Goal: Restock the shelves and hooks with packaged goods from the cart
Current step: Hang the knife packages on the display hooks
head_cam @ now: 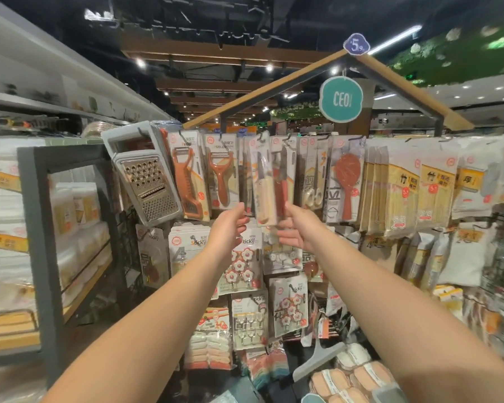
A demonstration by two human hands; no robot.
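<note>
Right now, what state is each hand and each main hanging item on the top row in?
Left hand: open, fingers relaxed, beside the knife pack, holding nothing.
Right hand: open, reaching at the knife pack's lower edge; contact unclear.
Knife pack: hanging on its hook, tilted slightly.
Grater: hanging, tilted.
Orange peeler pack: hanging upright.
Rice paddle pack: hanging upright.

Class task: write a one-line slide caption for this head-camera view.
Both hands, left and right, reach up to a packaged knife hanging between peelers and scissors.
</note>
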